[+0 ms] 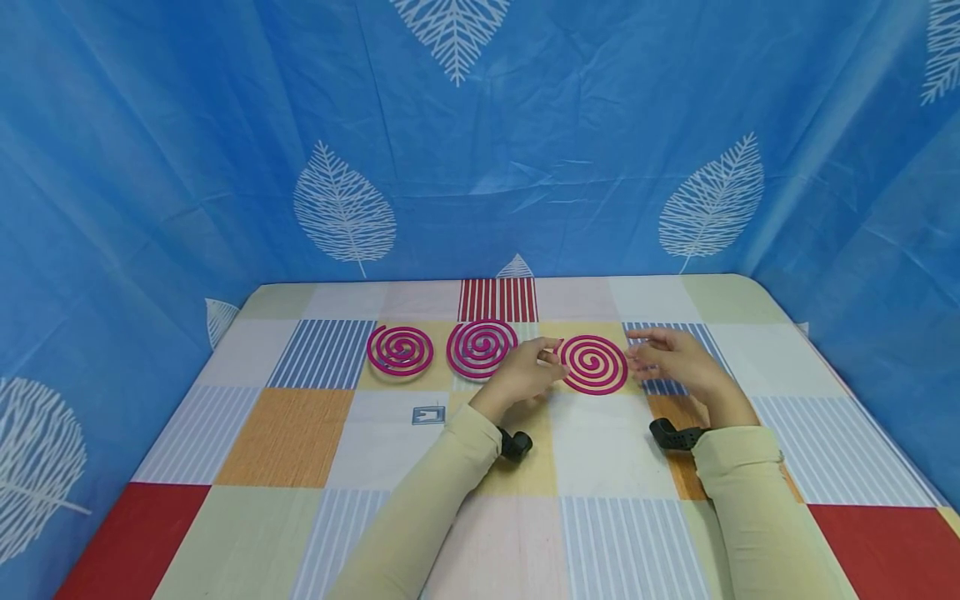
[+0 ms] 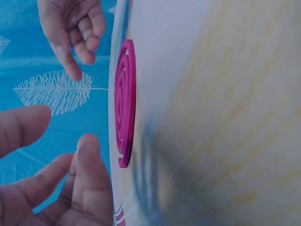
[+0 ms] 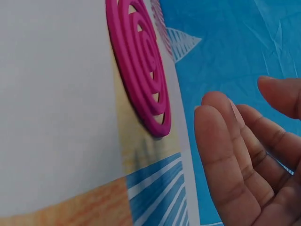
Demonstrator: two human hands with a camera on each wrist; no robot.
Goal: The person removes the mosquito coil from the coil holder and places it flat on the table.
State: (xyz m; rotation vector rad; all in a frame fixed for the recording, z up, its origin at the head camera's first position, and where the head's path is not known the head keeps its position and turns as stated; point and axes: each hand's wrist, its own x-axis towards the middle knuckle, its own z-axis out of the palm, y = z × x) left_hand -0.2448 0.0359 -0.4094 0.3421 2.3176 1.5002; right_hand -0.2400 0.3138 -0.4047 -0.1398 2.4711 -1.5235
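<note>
Three magenta spiral coils, shaped like mosquito coils, lie in a row on the patchwork tablecloth. The right-hand coil point(image 1: 592, 364) sits between my two hands. My left hand point(image 1: 527, 371) is at its left side, thumb and fingers apart, and in the left wrist view a gap shows between that hand and the coil point(image 2: 125, 103). On the coil's other side my right hand point(image 1: 678, 362) has its fingers loosely extended; the right wrist view shows it apart from the coil point(image 3: 141, 66). The middle coil point(image 1: 482, 348) is just left of my left hand, and the left coil point(image 1: 401, 351) lies beyond it.
A patchwork cloth point(image 1: 270, 533) covers the table. Blue curtains point(image 1: 525, 192) with white leaf prints stand behind it and along both sides. Black straps with small cameras point(image 1: 516, 445) are on both wrists.
</note>
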